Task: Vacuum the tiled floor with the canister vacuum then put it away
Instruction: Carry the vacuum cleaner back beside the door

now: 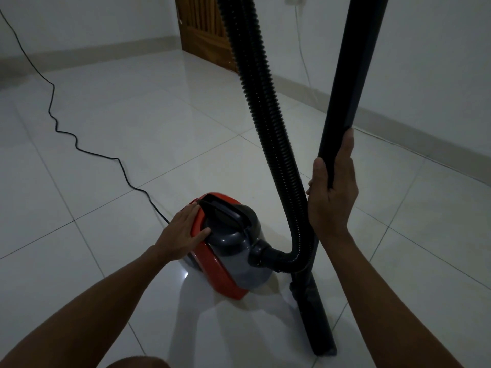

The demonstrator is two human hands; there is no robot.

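Observation:
A red and grey canister vacuum [231, 256] stands on the white tiled floor [132, 128] in the lower middle of the head view. My left hand [183, 229] lies flat on its red top beside the dark carry handle [225, 213], fingers straight. A black ribbed hose [268, 123] rises from the canister's front and runs out of the top of the frame. My right hand [332, 192] grips the black rigid wand [353, 70], which stands nearly upright. The wand's lower end [318, 322] rests on the floor right of the canister.
A black power cord [77, 144] snakes across the tiles from the far left wall to the canister. A wooden door [204, 30] stands in the far corner. A thin white cable [301, 49] hangs from a wall socket down the right wall. Beige skirting lines both walls.

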